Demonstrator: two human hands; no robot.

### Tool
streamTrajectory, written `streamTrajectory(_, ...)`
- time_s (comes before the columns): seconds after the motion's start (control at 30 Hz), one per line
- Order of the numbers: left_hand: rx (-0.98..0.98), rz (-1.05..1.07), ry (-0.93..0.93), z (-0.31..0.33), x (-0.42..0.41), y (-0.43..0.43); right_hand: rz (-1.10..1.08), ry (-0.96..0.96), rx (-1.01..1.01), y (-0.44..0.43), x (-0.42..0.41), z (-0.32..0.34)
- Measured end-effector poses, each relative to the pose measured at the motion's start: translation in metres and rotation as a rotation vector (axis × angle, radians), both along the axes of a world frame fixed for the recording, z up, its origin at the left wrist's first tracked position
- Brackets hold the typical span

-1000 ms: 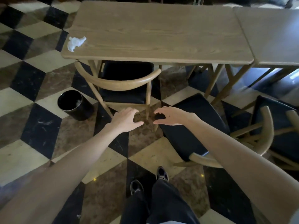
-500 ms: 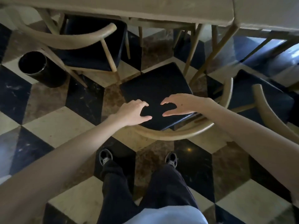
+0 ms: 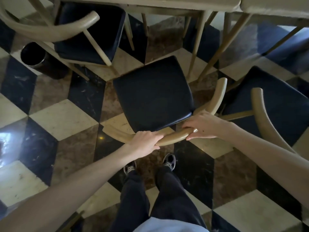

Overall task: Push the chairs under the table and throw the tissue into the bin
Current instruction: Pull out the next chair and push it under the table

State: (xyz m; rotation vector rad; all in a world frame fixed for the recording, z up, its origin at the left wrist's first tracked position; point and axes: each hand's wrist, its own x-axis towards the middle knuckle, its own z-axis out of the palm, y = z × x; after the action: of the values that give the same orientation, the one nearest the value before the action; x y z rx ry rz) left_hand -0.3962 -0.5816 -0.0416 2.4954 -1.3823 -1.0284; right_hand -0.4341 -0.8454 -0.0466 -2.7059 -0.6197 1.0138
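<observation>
Head view puts the middle chair (image 3: 153, 96) at centre, its dark seat angled toward one o'clock and clear of the table (image 3: 147, 4), whose edge runs along the top at twelve. I have both hands on its curved wooden backrest (image 3: 173, 136) because that rail is the natural handle for steering it. My left hand (image 3: 143, 144) is clenched around the rail at six o'clock of the seat; my right hand (image 3: 201, 126) grasps it toward four o'clock. The spread grip should let me square the chair before pushing. At eleven o'clock another chair (image 3: 88, 34) already sits partly tucked, with the black bin (image 3: 33, 55) beside it at ten. A third chair (image 3: 274, 104) waits at three. No tissue shows.
</observation>
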Motion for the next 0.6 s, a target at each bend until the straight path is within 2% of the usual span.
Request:
streamTrajectory(0.3,0.052,0.041,-0.012,0.005,0.062,-0.007,0.043,-0.085,-0.098,0.005,0.04,0.001)
streamTrajectory(0.6,0.031,-0.036,-0.125,0.003,0.18,-0.018,-0.126,-0.06,-0.15,0.01,0.125,0.001)
